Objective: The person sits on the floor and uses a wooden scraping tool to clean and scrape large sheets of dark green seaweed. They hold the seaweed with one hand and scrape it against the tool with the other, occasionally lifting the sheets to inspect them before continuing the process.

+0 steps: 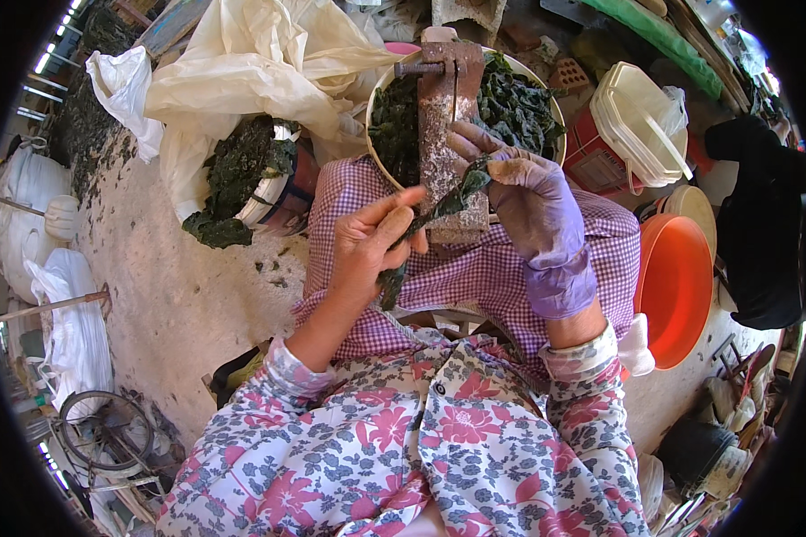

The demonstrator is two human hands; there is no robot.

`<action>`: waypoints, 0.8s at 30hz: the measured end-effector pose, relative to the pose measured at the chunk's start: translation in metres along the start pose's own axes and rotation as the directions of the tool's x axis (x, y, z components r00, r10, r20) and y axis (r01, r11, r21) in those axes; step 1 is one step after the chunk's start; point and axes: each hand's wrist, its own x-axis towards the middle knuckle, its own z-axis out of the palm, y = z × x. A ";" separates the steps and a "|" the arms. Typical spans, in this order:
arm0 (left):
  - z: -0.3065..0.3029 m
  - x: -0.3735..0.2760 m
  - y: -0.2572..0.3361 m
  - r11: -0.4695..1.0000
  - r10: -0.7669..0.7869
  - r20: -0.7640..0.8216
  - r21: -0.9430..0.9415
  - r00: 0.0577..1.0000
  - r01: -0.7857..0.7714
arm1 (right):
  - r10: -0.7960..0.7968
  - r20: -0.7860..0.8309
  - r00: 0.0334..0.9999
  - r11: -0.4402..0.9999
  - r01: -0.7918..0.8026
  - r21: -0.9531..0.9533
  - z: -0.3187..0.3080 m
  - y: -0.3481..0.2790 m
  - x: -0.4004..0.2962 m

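Note:
A dark green strip of seaweed runs slantwise between my two hands, above my lap. My bare left hand pinches its lower part, and the loose end hangs below the fingers. My right hand, in a dirty purple rubber glove, grips the upper end between thumb and fingers. Just beyond the hands stands a rusty metal bar with a bolt, crusted with white. It crosses over a round tub filled with dark green seaweed leaves.
At the left, more seaweed spills from a tipped bucket beside a cream plastic sheet. To the right are a red bucket with a white rim and an orange tub. A bicycle wheel is at lower left.

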 end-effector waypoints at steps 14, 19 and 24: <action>0.012 0.022 0.044 0.347 0.270 0.598 0.670 0.754 -0.656 | 0.305 0.173 0.937 0.562 -0.030 -0.827 -0.022 -0.021 -0.031; 0.017 0.024 0.053 0.285 0.185 0.681 0.653 0.709 -0.702 | 0.321 0.177 0.931 0.688 -0.100 -0.719 -0.023 -0.015 -0.048; 0.004 0.029 0.048 0.421 0.019 0.627 0.701 0.779 -0.575 | 0.353 0.132 0.926 0.774 -0.210 -0.598 -0.029 -0.021 -0.062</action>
